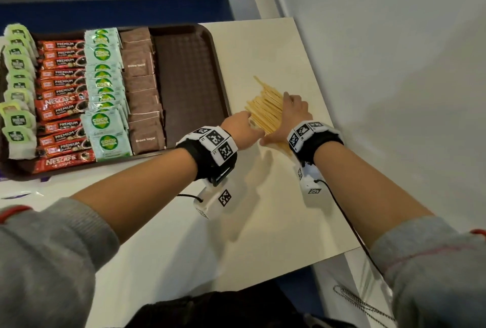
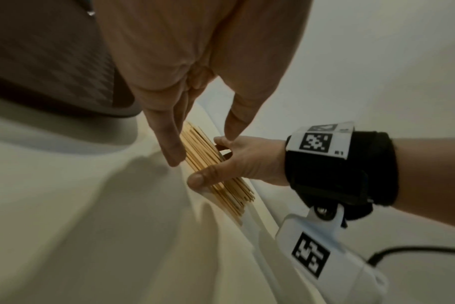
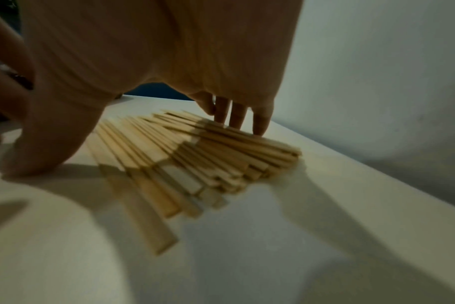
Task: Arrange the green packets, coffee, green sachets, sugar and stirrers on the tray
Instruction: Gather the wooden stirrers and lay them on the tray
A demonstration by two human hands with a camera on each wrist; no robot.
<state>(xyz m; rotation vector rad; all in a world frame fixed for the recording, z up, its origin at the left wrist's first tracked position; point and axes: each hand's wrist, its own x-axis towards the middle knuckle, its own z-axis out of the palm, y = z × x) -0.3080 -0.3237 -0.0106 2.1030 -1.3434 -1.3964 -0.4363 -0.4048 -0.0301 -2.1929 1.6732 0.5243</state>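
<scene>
The tray (image 1: 207, 38) holds rows of green packets (image 1: 18, 85), coffee (image 1: 61, 96), green sachets (image 1: 105, 91) and sugar (image 1: 143, 91); its right strip is bare. The stirrers (image 1: 267, 109) lie fanned on the surface (image 1: 263, 209) right of it. The left hand (image 1: 240, 127) and right hand (image 1: 290, 114), fingers straight, press the pile's sides without gripping

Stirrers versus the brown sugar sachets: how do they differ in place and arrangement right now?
The stirrers lie on the table, right of the tray; the brown sugar sachets sit inside it. The stirrers form a loose, fanned pile of pale wooden sticks; the sachets form an overlapping column of dark brown packets. Both hands, the left hand and right hand, flank the stirrers; neither touches the sachets.
</scene>
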